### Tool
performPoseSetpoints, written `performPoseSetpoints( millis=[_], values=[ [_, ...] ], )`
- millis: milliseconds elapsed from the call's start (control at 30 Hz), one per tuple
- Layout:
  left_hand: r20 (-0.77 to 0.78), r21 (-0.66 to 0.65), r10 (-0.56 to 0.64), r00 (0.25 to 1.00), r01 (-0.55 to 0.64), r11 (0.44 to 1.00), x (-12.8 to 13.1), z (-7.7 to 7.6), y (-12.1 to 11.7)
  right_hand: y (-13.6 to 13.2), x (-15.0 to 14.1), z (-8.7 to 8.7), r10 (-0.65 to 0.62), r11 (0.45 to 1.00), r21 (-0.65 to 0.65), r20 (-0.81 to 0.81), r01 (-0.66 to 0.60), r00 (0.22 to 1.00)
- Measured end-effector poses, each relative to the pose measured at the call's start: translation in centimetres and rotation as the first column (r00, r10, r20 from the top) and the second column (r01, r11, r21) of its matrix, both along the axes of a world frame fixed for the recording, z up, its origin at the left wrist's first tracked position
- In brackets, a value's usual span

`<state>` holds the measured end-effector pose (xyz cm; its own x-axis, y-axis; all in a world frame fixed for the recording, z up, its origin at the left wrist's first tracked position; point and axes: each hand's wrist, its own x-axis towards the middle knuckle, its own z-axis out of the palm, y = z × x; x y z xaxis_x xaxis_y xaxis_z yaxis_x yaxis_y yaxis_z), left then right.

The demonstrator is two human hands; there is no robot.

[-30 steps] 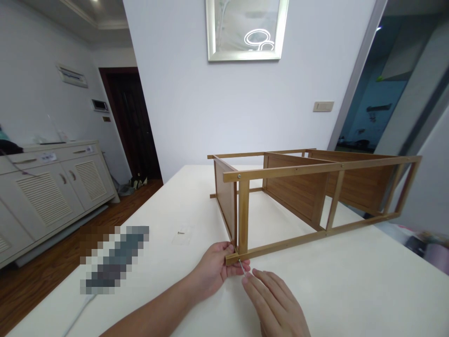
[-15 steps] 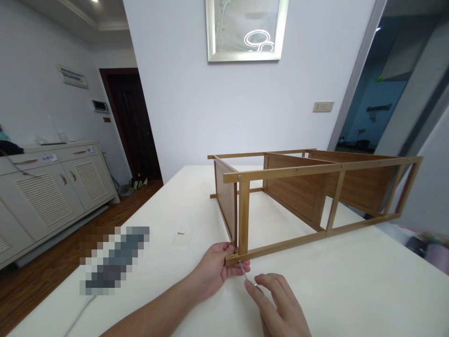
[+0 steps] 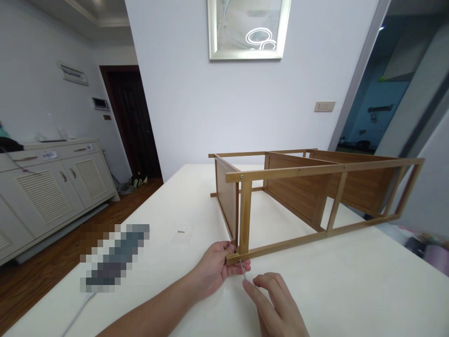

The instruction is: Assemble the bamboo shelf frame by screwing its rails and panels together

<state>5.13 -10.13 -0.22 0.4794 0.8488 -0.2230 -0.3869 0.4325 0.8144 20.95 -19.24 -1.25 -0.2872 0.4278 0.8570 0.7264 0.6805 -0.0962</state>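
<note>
A bamboo shelf frame (image 3: 301, 196) lies on its side on a white table (image 3: 351, 290). My left hand (image 3: 213, 267) is wrapped round the frame's near bottom corner. My right hand (image 3: 275, 304) pinches a thin metal hex key (image 3: 242, 271), whose tip sits in a screw at that corner. Thumb and forefinger are closed on the key's lower end, and the other fingers curl loosely behind.
A small clear bag with a screw (image 3: 181, 232) lies on the table left of the frame. A blurred-out object (image 3: 115, 257) with a white cable sits at the table's left edge. A white sideboard (image 3: 49, 187) stands at the left wall, beside a dark doorway (image 3: 129, 126).
My right hand has gone from lying flat over the key to pinching it with curled fingers, turning slightly. The left hand and the frame have stayed put.
</note>
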Motion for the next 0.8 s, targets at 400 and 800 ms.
performPoseSetpoints(
  millis=[400,800],
  values=[
    [-0.005,-0.007,0.001,1.0,-0.001,1.0,0.05,0.14,-0.05,0.34,0.13,-0.46,0.038,0.999,0.028,-0.031,-0.037,0.999],
    [0.017,0.008,-0.012,1.0,0.012,1.0,-0.14,-0.18,0.07,-0.11,0.2,-0.6,0.011,0.999,-0.036,0.103,-0.007,0.995]
  ],
)
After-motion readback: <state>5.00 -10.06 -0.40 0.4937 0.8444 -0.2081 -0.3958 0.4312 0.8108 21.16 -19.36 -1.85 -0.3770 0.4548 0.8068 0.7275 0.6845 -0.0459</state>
